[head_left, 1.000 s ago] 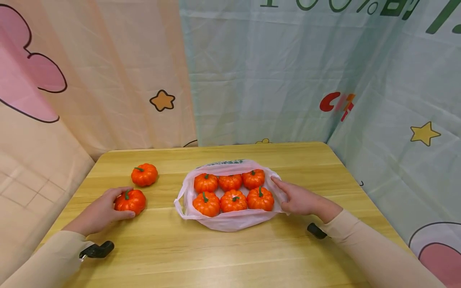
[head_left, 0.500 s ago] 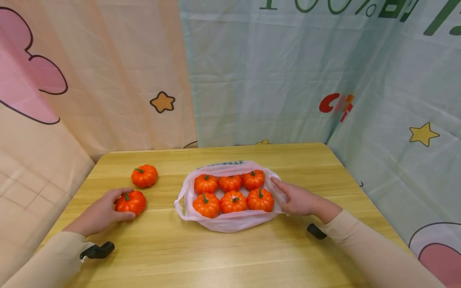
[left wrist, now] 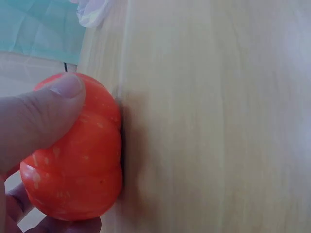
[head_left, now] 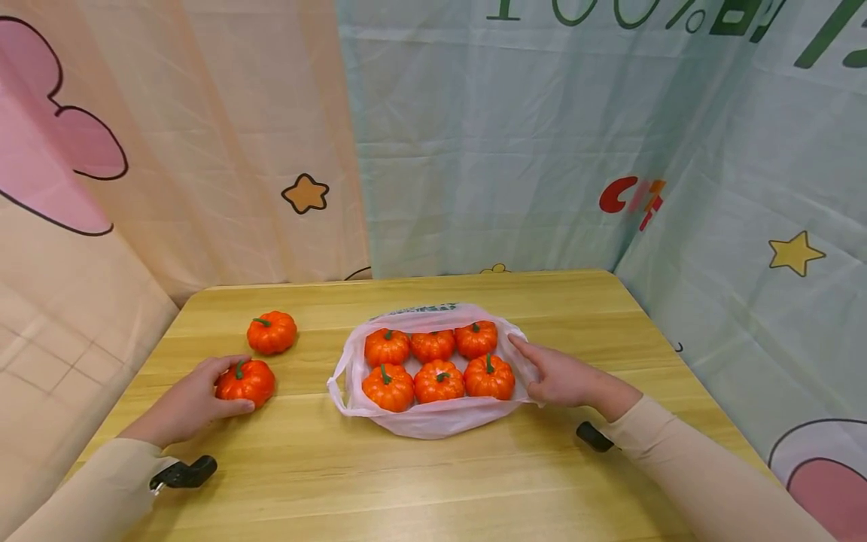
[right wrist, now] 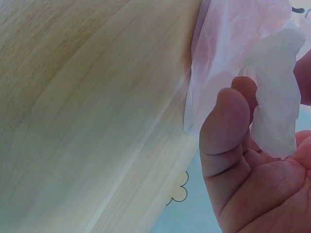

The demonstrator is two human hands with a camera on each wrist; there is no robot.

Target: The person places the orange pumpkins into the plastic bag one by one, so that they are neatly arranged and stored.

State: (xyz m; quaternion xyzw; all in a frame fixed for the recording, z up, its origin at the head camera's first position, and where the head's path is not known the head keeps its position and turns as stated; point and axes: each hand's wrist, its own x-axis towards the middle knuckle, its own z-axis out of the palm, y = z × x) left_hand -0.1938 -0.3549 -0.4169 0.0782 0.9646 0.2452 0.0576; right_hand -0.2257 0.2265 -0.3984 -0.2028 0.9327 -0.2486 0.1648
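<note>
In the head view my left hand [head_left: 190,403] grips a small orange pumpkin [head_left: 247,382] at the table's left side. The left wrist view shows the thumb [left wrist: 43,114] across this pumpkin [left wrist: 85,160], with fingers beneath it and its side close against the tabletop. A second pumpkin [head_left: 272,333] sits just behind it. Mid-table, a pale pink plastic bag [head_left: 433,425] lies with its mouth spread wide, and several pumpkins [head_left: 440,380] stand inside in two rows. My right hand [head_left: 569,376] holds the bag's right end; its handle [right wrist: 277,97] runs between thumb and fingers.
The wooden table [head_left: 420,489] has rounded far corners. Printed cloth curtains [head_left: 474,150] hang behind it and along both sides. A bag handle loop [head_left: 339,388] sticks out on the bag's left. Black camera mounts [head_left: 183,473] sit at both wrists.
</note>
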